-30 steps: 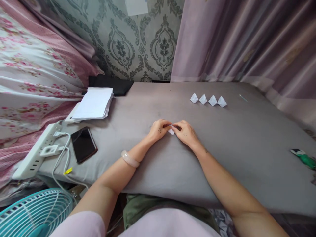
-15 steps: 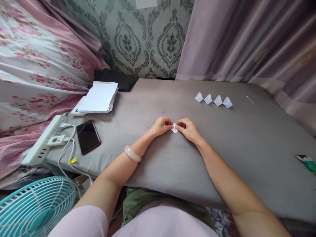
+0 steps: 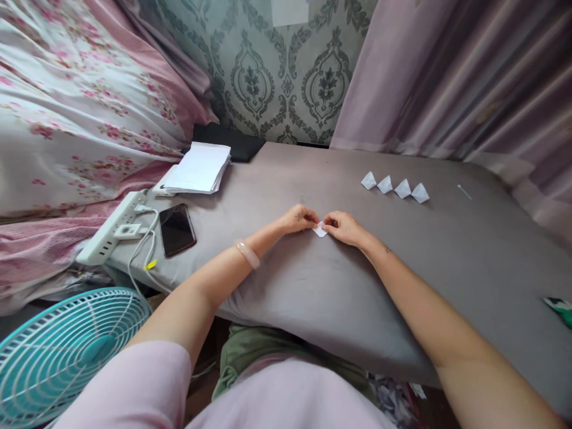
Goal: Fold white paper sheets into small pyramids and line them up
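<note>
A small folded piece of white paper (image 3: pixel 320 230) lies between my hands near the middle of the grey-covered surface. My left hand (image 3: pixel 301 218) pinches its left side, with a pale bangle on that wrist. On the opposite side, the fingers of my right hand (image 3: pixel 341 227) are closed on the paper's right edge. My fingertips hide the upper corners, so the exact folds cannot be made out. Farther back to the right, several folded white paper shapes (image 3: pixel 403 189) stand in a slanting row, apart from my hands.
At the left are a stack of white paper (image 3: pixel 196 168), a phone (image 3: pixel 177 230), a power strip (image 3: pixel 111 229) with cables, and a turquoise fan (image 3: pixel 96 351) below the edge. A cotton swab (image 3: pixel 464 191) and a green-and-white item (image 3: pixel 559 308) lie right.
The view has shifted and tilted slightly, so surroundings at the left sit farther right. Both hands keep hold of the paper, with the fingers moved a little toward its upper edge.
</note>
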Demonstrator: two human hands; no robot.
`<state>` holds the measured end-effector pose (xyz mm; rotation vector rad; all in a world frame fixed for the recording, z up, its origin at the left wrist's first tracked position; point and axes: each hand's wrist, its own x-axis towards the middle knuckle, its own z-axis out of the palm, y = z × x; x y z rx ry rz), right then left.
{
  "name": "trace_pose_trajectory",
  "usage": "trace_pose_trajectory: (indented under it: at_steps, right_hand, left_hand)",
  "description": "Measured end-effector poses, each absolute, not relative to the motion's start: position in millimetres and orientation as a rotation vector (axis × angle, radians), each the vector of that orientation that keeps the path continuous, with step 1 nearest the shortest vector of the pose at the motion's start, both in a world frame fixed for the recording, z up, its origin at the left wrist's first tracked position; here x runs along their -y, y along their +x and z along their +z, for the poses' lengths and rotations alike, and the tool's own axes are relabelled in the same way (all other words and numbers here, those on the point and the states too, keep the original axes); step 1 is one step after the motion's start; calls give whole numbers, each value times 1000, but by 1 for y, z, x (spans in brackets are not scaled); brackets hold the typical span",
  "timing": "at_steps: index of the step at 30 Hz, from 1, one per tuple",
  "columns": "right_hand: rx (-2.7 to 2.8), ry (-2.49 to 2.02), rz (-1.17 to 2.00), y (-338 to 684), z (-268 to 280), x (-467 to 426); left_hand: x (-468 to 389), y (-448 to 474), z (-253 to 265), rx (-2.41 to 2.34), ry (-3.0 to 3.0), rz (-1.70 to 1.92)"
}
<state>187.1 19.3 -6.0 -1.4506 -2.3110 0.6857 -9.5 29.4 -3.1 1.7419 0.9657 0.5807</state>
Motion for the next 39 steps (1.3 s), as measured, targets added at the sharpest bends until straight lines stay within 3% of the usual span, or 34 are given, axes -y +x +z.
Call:
trace_pose_trajectory:
  at_steps: [16,25,31,39]
  right_hand:
    - [2488,-1439,418,178,5,-11]
    - [2542,-1428,99,172,6,18]
    - [2601,-1398,-16,173,2,38]
    - [2705,-1516,53,166,19,48]
  left_hand:
    - [-27,-9,9,-1042,2259,476]
    - [-26,-15,-9,-753,2588,608]
    - [-17,-28,-2,-608,2756,480]
    - [22,-13,6,-1103,2832,152]
